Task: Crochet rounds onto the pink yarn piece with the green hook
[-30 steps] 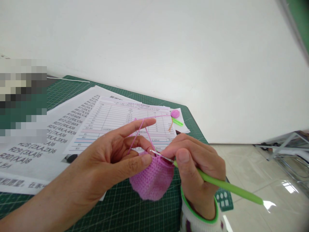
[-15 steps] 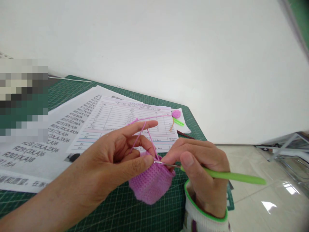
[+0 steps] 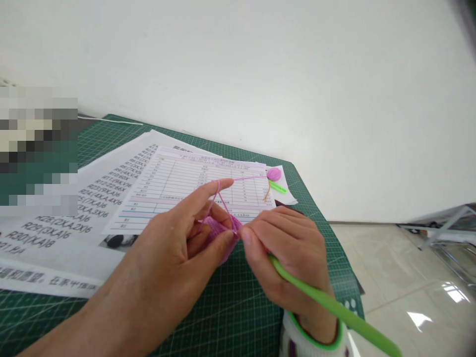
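At left, the papers lie flat on the mat, partly under the left forearm, which could perhaps drag them; next, the left hand pinches the pink piece between thumb and fingers, above the mat, its index finger stretched out with the yarn over it; if this finger drops, the yarn may go slack and a loop may slip away; the ball lies farther back, and a hard pull could make it roll; at right, the right hand grasps the hook, whose tip is mostly hidden by fingers; if it turns badly, it might split the yarn or miss it.
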`<action>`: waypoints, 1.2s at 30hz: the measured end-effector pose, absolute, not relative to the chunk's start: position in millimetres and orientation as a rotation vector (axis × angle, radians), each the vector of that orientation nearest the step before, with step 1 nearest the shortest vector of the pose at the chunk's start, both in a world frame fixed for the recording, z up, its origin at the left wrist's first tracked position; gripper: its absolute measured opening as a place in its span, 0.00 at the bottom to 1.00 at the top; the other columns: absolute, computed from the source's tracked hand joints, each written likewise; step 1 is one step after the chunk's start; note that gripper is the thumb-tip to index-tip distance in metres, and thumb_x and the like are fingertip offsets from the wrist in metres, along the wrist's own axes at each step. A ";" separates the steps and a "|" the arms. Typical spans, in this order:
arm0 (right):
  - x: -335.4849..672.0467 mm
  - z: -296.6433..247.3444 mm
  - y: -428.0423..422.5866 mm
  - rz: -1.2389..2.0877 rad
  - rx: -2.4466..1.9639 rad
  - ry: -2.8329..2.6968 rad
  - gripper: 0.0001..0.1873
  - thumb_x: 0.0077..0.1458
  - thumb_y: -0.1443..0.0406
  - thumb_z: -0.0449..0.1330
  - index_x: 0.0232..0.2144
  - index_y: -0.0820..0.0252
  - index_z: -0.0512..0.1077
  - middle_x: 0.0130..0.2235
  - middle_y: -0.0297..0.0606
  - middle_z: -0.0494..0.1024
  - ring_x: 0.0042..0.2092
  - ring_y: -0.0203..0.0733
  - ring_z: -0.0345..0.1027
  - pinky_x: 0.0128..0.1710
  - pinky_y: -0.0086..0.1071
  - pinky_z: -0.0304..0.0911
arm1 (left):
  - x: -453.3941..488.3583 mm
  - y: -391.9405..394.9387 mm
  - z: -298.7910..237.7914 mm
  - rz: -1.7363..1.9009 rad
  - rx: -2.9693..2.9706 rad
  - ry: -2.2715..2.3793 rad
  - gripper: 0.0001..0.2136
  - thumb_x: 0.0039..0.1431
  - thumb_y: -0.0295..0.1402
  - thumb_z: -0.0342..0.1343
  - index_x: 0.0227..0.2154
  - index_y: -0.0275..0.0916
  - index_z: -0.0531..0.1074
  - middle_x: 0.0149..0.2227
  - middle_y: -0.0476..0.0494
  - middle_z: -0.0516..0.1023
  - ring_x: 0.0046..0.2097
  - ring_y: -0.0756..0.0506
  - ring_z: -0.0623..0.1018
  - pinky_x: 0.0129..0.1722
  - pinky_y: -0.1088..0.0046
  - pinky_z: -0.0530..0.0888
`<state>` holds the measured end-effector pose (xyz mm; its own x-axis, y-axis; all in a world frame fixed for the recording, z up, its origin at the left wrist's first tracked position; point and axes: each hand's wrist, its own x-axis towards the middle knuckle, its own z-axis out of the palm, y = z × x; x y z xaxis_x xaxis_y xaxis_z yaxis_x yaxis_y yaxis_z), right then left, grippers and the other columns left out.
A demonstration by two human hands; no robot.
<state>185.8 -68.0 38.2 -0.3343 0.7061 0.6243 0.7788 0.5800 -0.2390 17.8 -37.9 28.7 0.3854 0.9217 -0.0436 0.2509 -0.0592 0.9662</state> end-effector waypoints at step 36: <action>182.9 31.3 -68.4 0.071 -0.882 -1.708 0.19 0.55 0.75 0.56 0.18 0.58 0.53 0.18 0.26 0.56 0.22 0.29 0.49 0.22 0.31 0.46 | 7.9 -24.6 33.8 0.722 0.902 0.766 0.21 0.56 0.33 0.65 0.53 0.52 0.75 0.33 0.52 0.84 0.38 0.47 0.80 0.42 0.77 0.75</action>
<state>182.9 -68.4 31.3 -0.0628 0.5823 0.8105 0.5129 0.7155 -0.4743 7.9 -24.6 33.8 0.5291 0.8056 -0.2666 -0.2185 0.4329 0.8745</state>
